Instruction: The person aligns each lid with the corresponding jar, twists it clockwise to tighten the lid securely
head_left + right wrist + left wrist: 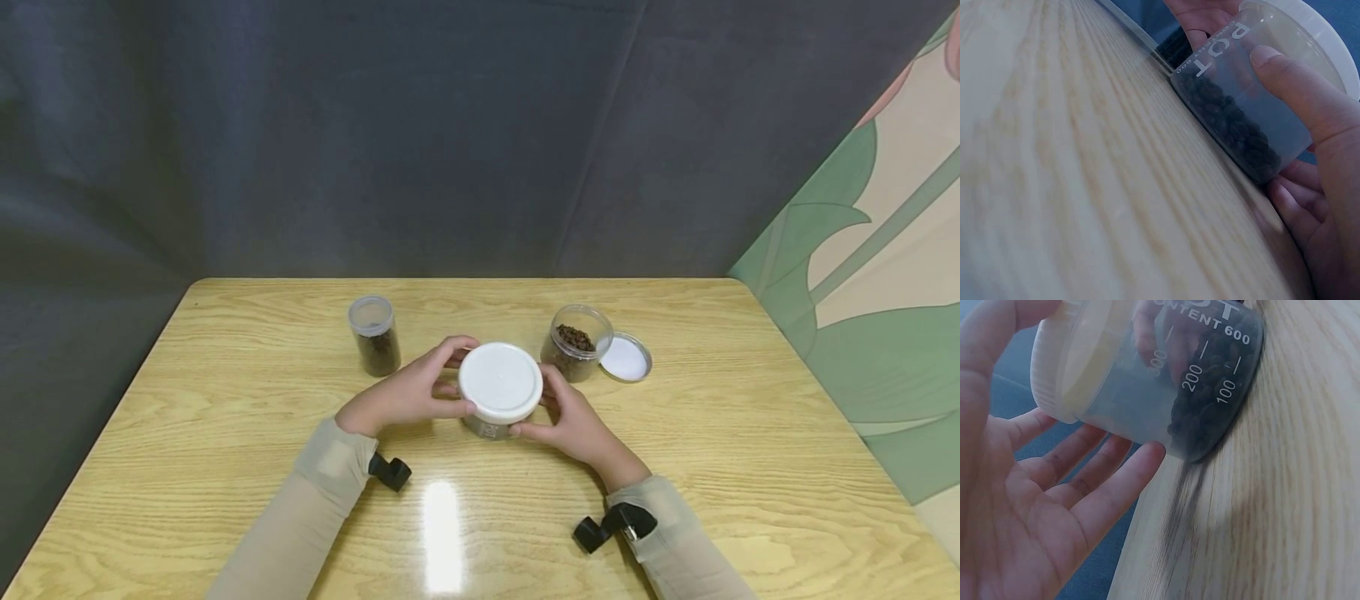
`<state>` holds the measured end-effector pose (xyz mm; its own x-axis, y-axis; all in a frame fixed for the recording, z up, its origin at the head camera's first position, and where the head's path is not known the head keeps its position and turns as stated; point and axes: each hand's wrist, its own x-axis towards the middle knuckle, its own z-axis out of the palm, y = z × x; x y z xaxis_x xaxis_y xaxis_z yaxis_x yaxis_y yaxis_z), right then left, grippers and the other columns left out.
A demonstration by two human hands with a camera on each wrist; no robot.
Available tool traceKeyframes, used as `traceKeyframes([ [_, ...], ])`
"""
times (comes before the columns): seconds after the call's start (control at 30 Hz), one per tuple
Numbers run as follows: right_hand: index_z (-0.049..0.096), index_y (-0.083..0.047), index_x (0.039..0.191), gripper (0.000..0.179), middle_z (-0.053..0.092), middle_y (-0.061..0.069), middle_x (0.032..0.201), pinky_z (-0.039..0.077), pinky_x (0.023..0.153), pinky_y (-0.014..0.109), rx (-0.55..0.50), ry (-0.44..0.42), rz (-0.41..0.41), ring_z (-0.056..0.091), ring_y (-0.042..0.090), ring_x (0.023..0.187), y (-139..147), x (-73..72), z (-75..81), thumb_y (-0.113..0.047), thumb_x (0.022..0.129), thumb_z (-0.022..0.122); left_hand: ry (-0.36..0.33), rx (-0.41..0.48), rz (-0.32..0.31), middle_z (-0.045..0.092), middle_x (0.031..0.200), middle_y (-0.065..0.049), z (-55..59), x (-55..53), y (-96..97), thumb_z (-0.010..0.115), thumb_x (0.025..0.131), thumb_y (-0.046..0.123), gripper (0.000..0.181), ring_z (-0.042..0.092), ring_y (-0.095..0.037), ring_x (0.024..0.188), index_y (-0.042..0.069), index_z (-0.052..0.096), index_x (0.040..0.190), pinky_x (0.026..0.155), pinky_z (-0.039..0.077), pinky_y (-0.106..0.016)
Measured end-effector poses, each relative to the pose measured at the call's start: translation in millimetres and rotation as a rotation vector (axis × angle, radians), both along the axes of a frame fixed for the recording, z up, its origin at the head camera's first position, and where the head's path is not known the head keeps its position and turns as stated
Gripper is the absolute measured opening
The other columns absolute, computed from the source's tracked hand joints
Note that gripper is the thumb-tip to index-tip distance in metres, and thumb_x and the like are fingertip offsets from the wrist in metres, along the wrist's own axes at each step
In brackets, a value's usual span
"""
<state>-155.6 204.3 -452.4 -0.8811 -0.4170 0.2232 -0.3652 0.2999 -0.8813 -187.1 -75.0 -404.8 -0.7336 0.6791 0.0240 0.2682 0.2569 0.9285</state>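
A see-through plastic jar [1129,394] with a white lid [501,379] stands on the table in front of me. Dark beans [1229,125] cover its bottom, and white measuring marks and the letters POT are printed on its side. From the left, my left hand [412,396] holds the jar near the top, thumb at the lid's rim and fingers spread along the far side. My right hand [576,423] grips the jar's body from the right, its thumb [1297,87] on the near wall and fingers low behind.
Behind and left stands a tall jar [377,342] with dark contents. An open jar [570,367] of brown pieces is just beyond my right hand, with a round lid [627,358] lying beside it. A dark curtain [450,142] hangs behind the wooden table [225,400].
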Motion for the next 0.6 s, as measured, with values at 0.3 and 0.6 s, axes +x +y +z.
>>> traceKeyframes([
  [0.3, 0.045, -0.001, 0.142, 0.079, 0.052, 0.017, 0.143, 0.047, 0.109, 0.032, -0.003, 0.001, 0.002, 0.051, 0.029, 0.132, 0.1, -0.1, -1.0, -0.003, 0.076, 0.089, 0.016, -0.008, -0.020, 0.036, 0.156, -0.011, 1.2, 0.7, -1.0, 0.074, 0.094, 0.011, 0.082, 0.039, -0.028, 0.142, 0.014, 0.024, 0.158, 0.108, 0.049, -0.041],
  [0.6, 0.044, -0.002, 0.143, 0.080, 0.050, 0.016, 0.145, 0.045, 0.110, 0.032, -0.012, -0.004, 0.015, 0.049, 0.033, 0.134, -0.4, -1.2, -0.7, -0.004, 0.077, 0.089, 0.015, 0.013, 0.028, 0.041, 0.146, -0.015, -0.7, 1.7, 0.4, 0.079, 0.090, 0.012, 0.080, 0.042, -0.030, 0.137, 0.006, 0.026, 0.149, 0.103, 0.052, -0.033],
])
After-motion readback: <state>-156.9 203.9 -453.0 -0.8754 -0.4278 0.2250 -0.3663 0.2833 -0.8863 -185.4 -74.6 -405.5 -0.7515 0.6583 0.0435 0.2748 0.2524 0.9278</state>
